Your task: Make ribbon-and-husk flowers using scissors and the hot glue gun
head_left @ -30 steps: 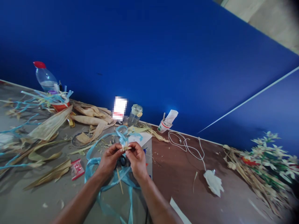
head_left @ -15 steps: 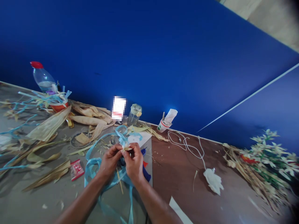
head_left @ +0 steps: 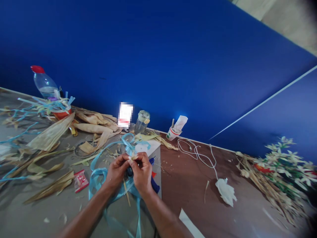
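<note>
- Closely pinching a pale flower-shaped piece [head_left: 133, 157] with left hand [head_left: 117, 169]
- Likewise pinching it with right hand [head_left: 142, 171]
- Holding it above the light-blue ribbon [head_left: 98, 172]

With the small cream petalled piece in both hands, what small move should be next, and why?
Perhaps ease the right hand open slightly while the left hand holds the small cream petalled piece: fingertips of both hands hide part of it.

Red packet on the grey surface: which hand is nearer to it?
Left. The left hand is to the right of the red packet, with blue ribbon between; the right hand is farther right, beyond the left.
</note>
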A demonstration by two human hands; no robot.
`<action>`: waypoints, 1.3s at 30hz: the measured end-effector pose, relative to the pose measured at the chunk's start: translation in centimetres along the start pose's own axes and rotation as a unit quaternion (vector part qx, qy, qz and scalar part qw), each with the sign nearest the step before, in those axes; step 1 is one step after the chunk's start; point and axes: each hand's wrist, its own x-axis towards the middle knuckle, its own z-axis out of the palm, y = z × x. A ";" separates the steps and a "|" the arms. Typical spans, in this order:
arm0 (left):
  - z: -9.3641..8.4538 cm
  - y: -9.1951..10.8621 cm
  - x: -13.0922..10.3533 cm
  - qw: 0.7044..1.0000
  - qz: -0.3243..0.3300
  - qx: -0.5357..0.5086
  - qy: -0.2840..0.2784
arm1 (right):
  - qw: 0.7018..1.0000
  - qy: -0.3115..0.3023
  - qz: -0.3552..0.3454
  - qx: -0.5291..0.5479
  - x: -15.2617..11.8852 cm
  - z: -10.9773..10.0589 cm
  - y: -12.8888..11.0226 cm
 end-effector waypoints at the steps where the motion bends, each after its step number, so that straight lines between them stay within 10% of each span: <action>1: -0.1 -0.1 0.1 1.000 0.003 -0.003 0.001 | 1.000 -0.013 0.008 0.008 0.1 -0.1 -0.1; 10: -0.8 -0.9 0.6 1.000 0.003 -0.026 0.015 | 0.953 -0.106 0.197 0.204 2.1 -2.4 -1.0; 32: -0.9 -0.6 0.8 0.997 0.037 0.050 -0.040 | 0.927 -0.069 0.303 0.211 3.0 -2.5 -2.1; 39: -0.8 -0.2 0.4 0.996 0.026 0.048 -0.075 | 0.837 -0.148 0.430 0.305 3.5 -3.4 -1.5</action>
